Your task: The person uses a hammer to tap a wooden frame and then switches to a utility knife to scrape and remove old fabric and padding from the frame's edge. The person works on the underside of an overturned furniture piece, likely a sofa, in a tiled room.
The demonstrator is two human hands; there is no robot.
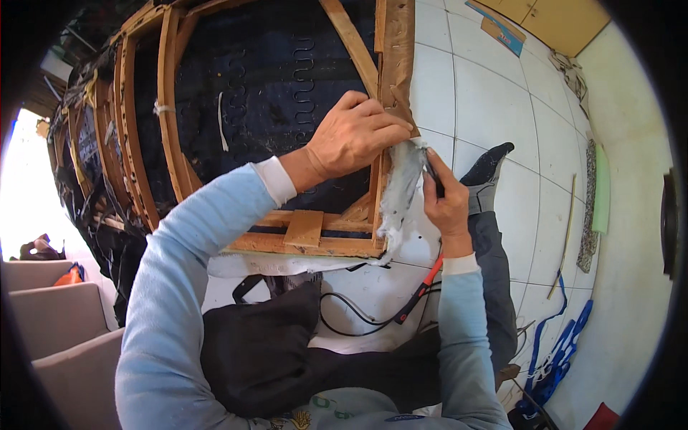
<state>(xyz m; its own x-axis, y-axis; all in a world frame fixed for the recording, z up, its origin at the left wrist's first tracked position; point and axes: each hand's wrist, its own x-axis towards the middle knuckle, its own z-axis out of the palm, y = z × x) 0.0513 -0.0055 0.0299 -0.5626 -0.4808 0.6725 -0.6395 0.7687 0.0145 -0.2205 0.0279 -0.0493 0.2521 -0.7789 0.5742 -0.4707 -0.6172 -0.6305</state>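
An upturned wooden furniture frame (pixel 169 107) with black backing (pixel 236 172) and zigzag springs fills the upper left. Along its right side runs a brown strip (pixel 394 64) and ragged white padding (pixel 398 193). My left hand (pixel 355 132) pinches the brown-and-white material at that edge. My right hand (pixel 448 204) grips a dark tool (pixel 431 172) just below it, its upper end against the padding; I cannot make out the tool's type.
A red-handled tool (pixel 413 301) and black cable (pixel 344 330) lie by my legs. Grey cushions (pixel 57 308) stand left. Blue straps (pixel 566 358), a green board (pixel 602 186) and flattened cardboard (pixel 502 32) lie along the right side, near a wall and cabinet (pixel 545 18).
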